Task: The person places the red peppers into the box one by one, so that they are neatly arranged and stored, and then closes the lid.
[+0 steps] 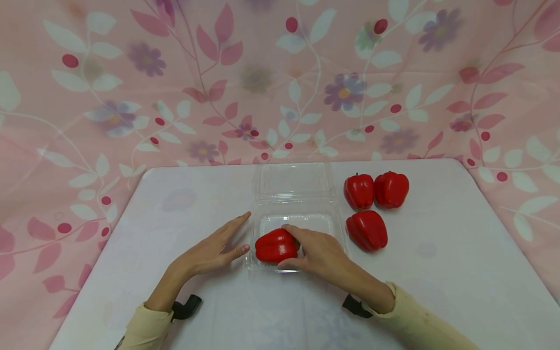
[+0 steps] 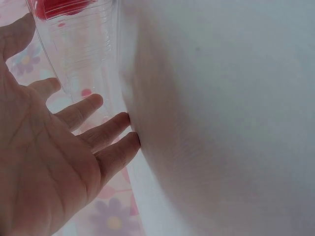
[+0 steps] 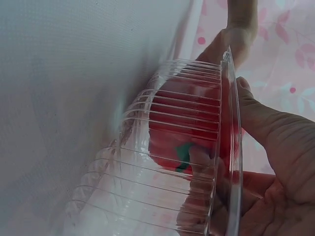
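A red bell pepper point(image 1: 274, 246) lies on its side in the front left part of a clear plastic clamshell container point(image 1: 312, 221). My right hand point(image 1: 323, 252) reaches over the container's front edge and holds the pepper at its stem end between thumb and fingers. In the right wrist view, the pepper point(image 3: 182, 110) and its green stem point(image 3: 184, 156) show through the ribbed wall. My left hand point(image 1: 207, 253) stands beside the container's left side, fingers spread and nothing in them. In the left wrist view, its palm point(image 2: 47, 162) faces the container.
The container's lid point(image 1: 293, 180) is folded back flat behind it. Several more objects are absent from the left; three red bell peppers, one in front point(image 1: 367, 231) and two behind point(image 1: 358, 191) point(image 1: 391, 189), lie right of the container. A white cloth point(image 1: 415, 291) covers the table, before a floral curtain.
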{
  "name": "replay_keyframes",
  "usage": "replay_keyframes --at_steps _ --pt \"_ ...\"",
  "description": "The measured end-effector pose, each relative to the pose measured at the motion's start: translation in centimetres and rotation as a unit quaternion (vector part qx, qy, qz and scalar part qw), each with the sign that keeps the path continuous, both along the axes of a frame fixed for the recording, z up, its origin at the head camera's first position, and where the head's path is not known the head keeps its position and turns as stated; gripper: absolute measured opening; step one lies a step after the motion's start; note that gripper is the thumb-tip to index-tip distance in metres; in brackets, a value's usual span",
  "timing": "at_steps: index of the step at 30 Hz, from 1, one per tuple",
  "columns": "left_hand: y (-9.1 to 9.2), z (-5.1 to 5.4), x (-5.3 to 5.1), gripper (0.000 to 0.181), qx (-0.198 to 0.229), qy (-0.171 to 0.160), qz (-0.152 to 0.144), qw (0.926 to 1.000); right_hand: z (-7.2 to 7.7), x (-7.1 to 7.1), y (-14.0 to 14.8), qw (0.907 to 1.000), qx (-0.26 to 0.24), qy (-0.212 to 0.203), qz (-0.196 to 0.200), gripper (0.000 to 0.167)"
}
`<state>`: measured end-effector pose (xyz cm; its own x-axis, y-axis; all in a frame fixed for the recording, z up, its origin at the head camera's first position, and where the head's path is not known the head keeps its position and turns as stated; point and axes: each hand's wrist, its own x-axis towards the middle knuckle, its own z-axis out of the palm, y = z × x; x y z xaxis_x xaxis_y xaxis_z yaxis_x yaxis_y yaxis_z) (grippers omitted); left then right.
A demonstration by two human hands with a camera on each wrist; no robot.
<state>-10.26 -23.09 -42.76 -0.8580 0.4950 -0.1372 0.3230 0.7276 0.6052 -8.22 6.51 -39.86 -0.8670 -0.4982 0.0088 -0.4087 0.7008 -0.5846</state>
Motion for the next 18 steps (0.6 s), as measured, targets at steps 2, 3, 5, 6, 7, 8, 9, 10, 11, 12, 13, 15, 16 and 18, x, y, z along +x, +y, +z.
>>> replay_keyframes --at_steps 2,3,5,6,7,8,9,10,11,12,13,15,16,18 --pt "-0.01 -0.06 0.0 0.081 -0.001 0.0 0.002 1.0 -0.02 -0.02 -0.09 1.0 -0.001 -0.006 0.001 0.08" --pt "-0.01 -0.1 0.0 0.081 -0.001 0.0 0.002 1.0 -0.03 -0.04 -0.11 0.9999 -0.002 -0.011 0.002 0.08" --pt "-0.02 -0.15 0.0 0.081 -0.003 0.002 0.004 1.0 -0.04 -0.08 -0.16 0.9998 -0.004 -0.02 0.006 0.08" --pt "-0.02 -0.16 0.0 0.081 -0.004 0.002 0.004 1.0 -0.03 -0.09 -0.17 0.9997 -0.004 -0.024 0.007 0.079" --pt "-0.01 -0.17 -0.01 0.081 -0.003 0.003 0.004 1.0 -0.03 -0.1 -0.17 0.9996 -0.004 -0.027 0.009 0.079" --pt "-0.01 -0.16 -0.02 0.081 -0.003 0.002 0.005 1.0 -0.05 -0.11 -0.17 0.9995 -0.004 -0.031 0.01 0.079" --pt "0.0 -0.12 0.0 0.081 -0.002 0.002 0.004 1.0 -0.05 -0.1 -0.16 0.9994 -0.003 -0.033 0.011 0.078" --pt "0.01 -0.07 0.01 0.081 -0.002 0.002 0.004 1.0 -0.06 -0.09 -0.15 0.9994 -0.002 -0.033 0.011 0.078" --pt "0.02 -0.03 0.03 0.081 -0.001 0.002 0.003 1.0 -0.04 -0.07 -0.12 0.9994 0.0 -0.033 0.012 0.078" --pt "0.03 0.0 0.04 0.081 -0.001 0.002 0.003 1.0 -0.03 -0.07 -0.09 0.9994 0.0 -0.034 0.012 0.079" --pt "0.03 0.03 0.04 0.081 0.0 0.003 0.002 1.0 -0.01 -0.06 -0.05 0.9993 0.001 -0.034 0.011 0.079" --pt "0.02 0.05 0.05 0.081 0.0 0.004 0.002 1.0 0.04 -0.07 0.09 0.9994 0.003 -0.035 0.009 0.079" --pt "0.02 0.04 0.06 0.081 0.0 0.004 0.001 1.0 0.09 -0.08 0.17 0.9994 0.005 -0.033 0.007 0.079" --pt "0.0 0.05 0.06 0.081 0.001 0.003 0.002 1.0 0.2 -0.12 0.37 0.9995 0.007 -0.029 0.003 0.079"
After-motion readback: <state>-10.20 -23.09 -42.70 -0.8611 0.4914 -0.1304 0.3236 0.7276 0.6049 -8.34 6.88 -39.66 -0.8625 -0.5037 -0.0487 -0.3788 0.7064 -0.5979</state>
